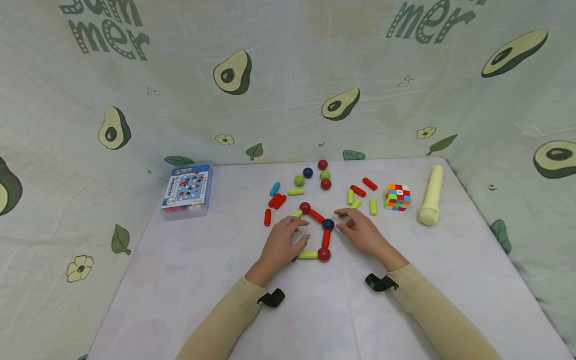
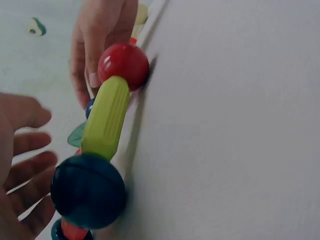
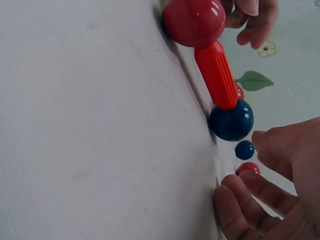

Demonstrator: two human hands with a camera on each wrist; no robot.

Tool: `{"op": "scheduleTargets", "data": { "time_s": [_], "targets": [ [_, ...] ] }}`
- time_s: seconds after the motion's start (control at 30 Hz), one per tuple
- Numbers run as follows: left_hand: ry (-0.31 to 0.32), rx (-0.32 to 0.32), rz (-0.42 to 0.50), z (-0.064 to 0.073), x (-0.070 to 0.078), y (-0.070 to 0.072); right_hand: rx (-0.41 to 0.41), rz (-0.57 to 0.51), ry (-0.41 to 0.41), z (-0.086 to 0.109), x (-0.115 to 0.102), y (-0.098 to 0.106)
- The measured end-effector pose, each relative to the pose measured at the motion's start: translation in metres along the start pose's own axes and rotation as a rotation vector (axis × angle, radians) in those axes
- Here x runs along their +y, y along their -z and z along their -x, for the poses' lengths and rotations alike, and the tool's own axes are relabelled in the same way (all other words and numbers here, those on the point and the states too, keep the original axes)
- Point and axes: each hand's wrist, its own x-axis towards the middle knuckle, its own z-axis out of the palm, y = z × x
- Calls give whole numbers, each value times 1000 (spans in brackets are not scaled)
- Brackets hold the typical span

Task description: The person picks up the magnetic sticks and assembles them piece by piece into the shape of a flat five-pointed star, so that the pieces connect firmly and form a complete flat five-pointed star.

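Note:
A ring of balls and rods lies on the table between the hands. My left hand (image 1: 280, 244) is over its left side, fingers loosely bent and apart, holding nothing; it hides part of that side. My right hand (image 1: 362, 232) is just right of the blue ball (image 1: 328, 224), fingers relaxed around air. Red rods (image 1: 326, 239) join this ball to a far red ball (image 1: 305, 207) and a near red ball (image 1: 324, 254). In the left wrist view, a yellow-green rod (image 2: 106, 119) links the near red ball (image 2: 124, 66) to a dark blue ball (image 2: 88, 191).
Loose balls (image 1: 326, 184) lie behind the ring, with loose rods (image 1: 267, 217) to its left and more yellow-green rods (image 1: 373, 206) at right. A puzzle cube (image 1: 397, 197) and a pale yellow club-shaped object (image 1: 432, 195) stand farther right. A plastic box (image 1: 186, 192) is at back left.

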Motion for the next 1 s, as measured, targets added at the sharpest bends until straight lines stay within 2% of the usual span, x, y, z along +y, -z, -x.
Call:
{"op": "scheduleTargets", "data": {
  "time_s": [0.17, 0.3, 0.43, 0.6, 1.0],
  "targets": [
    [-101, -196, -61, 4, 10, -6, 55, 78, -10, -3, 6, 10],
    [-147, -273, -88, 7, 15, -13, 114, 146, -17, -6, 13, 19],
    [-167, -288, -84, 9, 17, -18, 140, 212, -9, -10, 17, 26],
    [-149, -284, -94, 10, 18, -20, 113, 277, -11, -15, 19, 29],
    [-131, -242, -79, 9, 18, -24, 93, 323, -9, -14, 25, 25]
  ]
}}
